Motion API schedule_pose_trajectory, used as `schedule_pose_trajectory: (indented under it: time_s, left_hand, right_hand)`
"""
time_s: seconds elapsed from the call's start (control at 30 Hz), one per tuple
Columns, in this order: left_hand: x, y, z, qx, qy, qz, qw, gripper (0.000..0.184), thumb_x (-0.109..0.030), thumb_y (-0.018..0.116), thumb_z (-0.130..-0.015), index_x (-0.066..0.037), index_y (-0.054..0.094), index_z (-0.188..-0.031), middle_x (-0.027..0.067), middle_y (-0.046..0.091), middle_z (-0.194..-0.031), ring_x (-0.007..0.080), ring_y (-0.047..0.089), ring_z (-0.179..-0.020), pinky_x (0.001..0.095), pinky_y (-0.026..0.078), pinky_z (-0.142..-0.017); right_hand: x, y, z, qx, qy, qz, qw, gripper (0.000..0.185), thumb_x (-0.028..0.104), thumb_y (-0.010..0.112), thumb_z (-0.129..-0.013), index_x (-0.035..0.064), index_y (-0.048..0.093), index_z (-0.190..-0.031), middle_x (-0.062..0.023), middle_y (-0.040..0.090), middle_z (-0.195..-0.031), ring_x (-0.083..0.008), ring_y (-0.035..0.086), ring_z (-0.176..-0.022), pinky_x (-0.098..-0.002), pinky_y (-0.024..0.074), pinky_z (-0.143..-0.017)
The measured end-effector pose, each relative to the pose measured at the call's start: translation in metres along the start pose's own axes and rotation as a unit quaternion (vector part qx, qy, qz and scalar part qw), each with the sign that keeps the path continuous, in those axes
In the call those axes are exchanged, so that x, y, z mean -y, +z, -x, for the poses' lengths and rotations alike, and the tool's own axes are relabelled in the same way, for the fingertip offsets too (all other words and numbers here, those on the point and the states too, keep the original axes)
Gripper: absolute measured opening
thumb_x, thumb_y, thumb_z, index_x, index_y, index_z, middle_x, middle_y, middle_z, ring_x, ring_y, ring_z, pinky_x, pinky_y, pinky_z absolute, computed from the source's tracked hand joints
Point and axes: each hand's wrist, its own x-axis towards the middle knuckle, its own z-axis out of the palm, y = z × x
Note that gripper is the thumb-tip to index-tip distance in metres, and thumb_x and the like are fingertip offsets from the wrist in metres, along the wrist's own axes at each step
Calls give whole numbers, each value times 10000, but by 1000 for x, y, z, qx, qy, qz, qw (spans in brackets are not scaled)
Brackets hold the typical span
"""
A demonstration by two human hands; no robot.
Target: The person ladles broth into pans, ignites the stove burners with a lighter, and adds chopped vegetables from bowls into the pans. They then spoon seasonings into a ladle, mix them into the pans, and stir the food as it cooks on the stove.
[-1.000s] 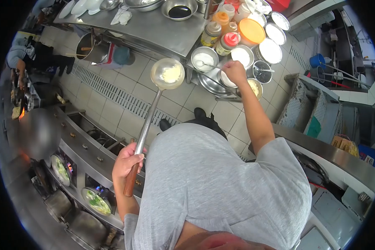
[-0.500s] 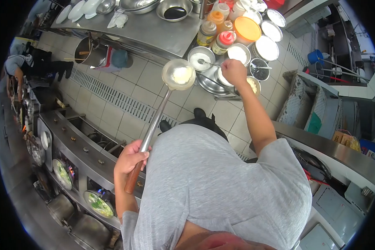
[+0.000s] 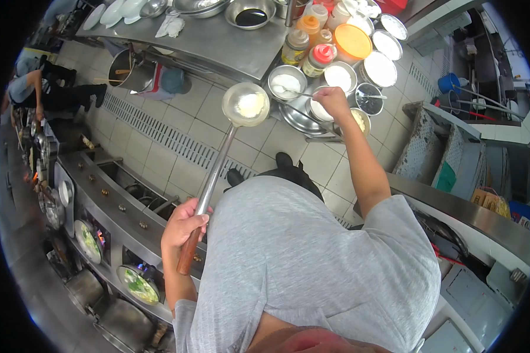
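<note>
My left hand (image 3: 184,225) is closed round the wooden-handled ladle (image 3: 218,163). Its bowl, out ahead of me, carries a pale, whitish seasoning (image 3: 251,105). In my right hand (image 3: 332,103) I grip the handle of a small spoon (image 3: 300,93). The spoon's head is down in a metal bowl of white powder (image 3: 287,82). Close around that hand stand another bowl of white powder (image 3: 338,77), a bowl with dark contents (image 3: 368,99) and a bowl of pale chopped bits (image 3: 360,120).
Sauce bottles (image 3: 322,54) and an orange-lidded tub (image 3: 351,41) crowd behind the bowls. A steel table (image 3: 229,50) runs to the left. Woks with greens (image 3: 140,286) sit over flames on the stove at lower left. Another person (image 3: 32,88) works at far left.
The spoon's head has gone deeper into the white powder, its handle tilting. The ladle bowl has shifted slightly left, still in my left hand.
</note>
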Motion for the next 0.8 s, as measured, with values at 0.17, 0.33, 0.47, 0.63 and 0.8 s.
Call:
schedule_pose_trajectory:
  time_s: [0.17, 0.33, 0.47, 0.63, 0.8]
  left_hand:
    - [-4, 2, -4, 2, -6, -8, 1000, 194, -122, 652, -840, -23, 623, -1004, 7, 569, -663, 91, 520, -498, 229, 422, -461]
    - [-11, 5, -9, 26, -13, -22, 999, 206, -126, 650, -842, -25, 621, -1020, 7, 567, -667, 92, 517, -495, 230, 421, -457]
    - [-13, 6, -12, 45, -11, -8, 999, 214, -122, 646, -847, -20, 620, -1034, 8, 567, -671, 93, 519, -491, 227, 417, -447]
    - [5, 5, 2, 33, 23, 67, 997, 263, -161, 672, -879, -2, 616, -1081, 3, 559, -666, 87, 528, -500, 237, 424, -453]
    - [30, 19, 26, -24, 113, 181, 977, 276, -215, 671, -919, -10, 589, -1085, 3, 556, -708, 79, 540, -560, 258, 442, -488]
  right_hand:
    - [21, -27, 20, 5, 10, -69, 998, 118, 117, 736, -804, 1, 752, -819, -76, 690, -680, -118, 603, -621, -283, 484, -612]
    - [43, -39, 39, -16, -54, -7, 998, 155, 175, 728, -830, 23, 752, -838, -103, 703, -692, -196, 653, -624, -342, 514, -611]
    - [46, -30, 36, -114, -96, 199, 969, 211, 262, 664, -867, 79, 742, -796, -160, 714, -797, -370, 697, -765, -468, 548, -694]
    - [43, -7, 27, -38, -158, 408, 898, 303, 303, 686, -830, 32, 706, -964, -201, 717, -931, -377, 689, -890, -505, 522, -826]
    - [112, 26, 69, 101, -219, 128, 962, 331, 272, 741, -876, -10, 698, -1044, -148, 726, -949, -269, 689, -856, -353, 526, -768]
